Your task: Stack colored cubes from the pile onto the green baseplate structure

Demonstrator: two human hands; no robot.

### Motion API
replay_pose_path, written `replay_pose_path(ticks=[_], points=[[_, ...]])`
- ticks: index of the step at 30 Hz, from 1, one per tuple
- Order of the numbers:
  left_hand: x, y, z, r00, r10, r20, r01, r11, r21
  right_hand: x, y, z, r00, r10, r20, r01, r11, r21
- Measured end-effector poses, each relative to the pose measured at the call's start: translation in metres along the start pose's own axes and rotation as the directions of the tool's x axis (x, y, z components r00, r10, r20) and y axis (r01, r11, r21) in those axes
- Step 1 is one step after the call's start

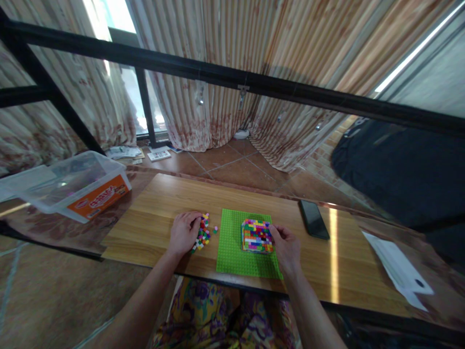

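Observation:
My left hand point(184, 230) lies at the left side of a small pile of loose toy bricks point(204, 236) in many colours, its fingers loosely bent and partly over the pile; no brick shows in its grasp. A couple of pink and green bricks point(215, 229) sit just right of the pile. On a green studded baseplate point(229, 247) stands a low, squarish block of multicoloured toy bricks point(256, 236). My right hand point(286, 245) is curled at the block's right edge, thumb and forefinger against it. Its other fingers are folded and partly hidden.
The wooden table point(145, 223) carries a dark phone point(314, 219) at the right. Past it lies a white plastic packet point(397, 266). A clear plastic bin point(69, 186) with an orange label stands at the left. Behind the table, a black metal bar point(218, 75) crosses before striped curtains point(203, 111).

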State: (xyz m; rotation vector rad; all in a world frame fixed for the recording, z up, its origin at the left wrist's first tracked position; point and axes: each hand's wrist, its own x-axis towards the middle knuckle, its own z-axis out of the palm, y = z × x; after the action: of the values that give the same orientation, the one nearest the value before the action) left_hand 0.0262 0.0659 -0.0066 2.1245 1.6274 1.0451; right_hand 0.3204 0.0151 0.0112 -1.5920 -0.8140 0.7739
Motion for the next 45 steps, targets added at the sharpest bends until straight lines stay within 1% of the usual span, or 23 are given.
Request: replay_pose_path(ticks=[8, 13, 16, 19, 21, 23, 24, 26, 27, 28, 30, 31, 33, 35, 39, 42, 45], points=[[0.0, 0.001, 0.0, 1.0, -0.004, -0.011, 0.004, 1.0, 0.007, -0.006, -0.001, 0.003, 0.997, -0.06, -0.057, 0.057, 0.997, -0.054], [0.0, 0.0, 0.001, 1.0, -0.004, -0.008, 0.004, 1.0, 0.011, -0.003, 0.001, 0.002, 1.0, 0.008, 0.004, -0.008, 1.0, 0.008], [0.0, 0.0, 0.001, 1.0, -0.006, 0.001, 0.005, 1.0, 0.012, -0.002, 0.001, 0.0, 0.999, 0.029, 0.02, -0.03, 0.999, 0.036], [0.0, 0.0, 0.001, 1.0, -0.015, 0.003, 0.015, 1.0, 0.011, -0.008, -0.005, -0.002, 1.0, -0.007, -0.023, 0.005, 0.998, -0.059], [0.0, 0.0, 0.0, 1.0, -0.017, 0.0, 0.017, 1.0, 0.005, -0.015, -0.015, 0.0, 0.994, -0.095, -0.06, 0.083, 0.981, -0.175], [0.0, 0.001, 0.0, 1.0, -0.013, -0.002, 0.013, 1.0, -0.004, -0.024, -0.027, 0.005, 0.969, -0.243, -0.045, 0.221, 0.933, -0.283], [0.0, 0.001, 0.0, 1.0, -0.011, -0.004, 0.011, 1.0, -0.007, -0.029, -0.034, 0.009, 0.945, -0.328, -0.015, 0.305, 0.894, -0.328], [0.0, 0.002, 0.0, 1.0, -0.013, -0.009, 0.013, 1.0, -0.008, -0.038, -0.045, 0.022, 0.881, -0.456, 0.128, 0.47, 0.806, -0.36], [0.0, 0.002, 0.0, 1.0, -0.016, -0.01, 0.016, 1.0, -0.007, -0.043, -0.049, 0.029, 0.845, -0.491, 0.215, 0.535, 0.766, -0.357], [0.0, 0.003, -0.001, 1.0, -0.018, -0.011, 0.018, 1.0, -0.006, -0.048, -0.052, 0.038, 0.807, -0.509, 0.3, 0.59, 0.724, -0.357], [-0.001, 0.003, -0.001, 1.0, -0.018, -0.014, 0.018, 1.0, -0.003, -0.056, -0.055, 0.055, 0.74, -0.502, 0.448, 0.665, 0.645, -0.376], [-0.001, 0.003, -0.001, 1.0, -0.015, -0.014, 0.015, 1.0, -0.002, -0.059, -0.054, 0.064, 0.709, -0.479, 0.518, 0.694, 0.605, -0.39], [-0.001, 0.003, 0.0, 1.0, -0.008, -0.015, 0.008, 1.0, 0.0, -0.064, -0.052, 0.08, 0.668, -0.408, 0.623, 0.727, 0.539, -0.427], [-0.002, 0.002, 0.001, 1.0, -0.001, -0.013, 0.001, 1.0, 0.002, -0.066, -0.047, 0.094, 0.661, -0.327, 0.676, 0.732, 0.48, -0.483], [-0.001, 0.001, 0.001, 1.0, -0.005, -0.014, 0.005, 1.0, 0.008, -0.064, -0.039, 0.113, 0.685, -0.197, 0.701, 0.714, 0.373, -0.593], [-0.001, 0.003, 0.0, 1.0, -0.013, -0.015, 0.013, 1.0, 0.005, -0.063, -0.036, 0.121, 0.699, -0.159, 0.697, 0.704, 0.325, -0.632], [-0.001, 0.004, -0.001, 1.0, -0.012, -0.018, 0.012, 1.0, -0.001, -0.064, -0.036, 0.124, 0.703, -0.144, 0.696, 0.7, 0.307, -0.644]])
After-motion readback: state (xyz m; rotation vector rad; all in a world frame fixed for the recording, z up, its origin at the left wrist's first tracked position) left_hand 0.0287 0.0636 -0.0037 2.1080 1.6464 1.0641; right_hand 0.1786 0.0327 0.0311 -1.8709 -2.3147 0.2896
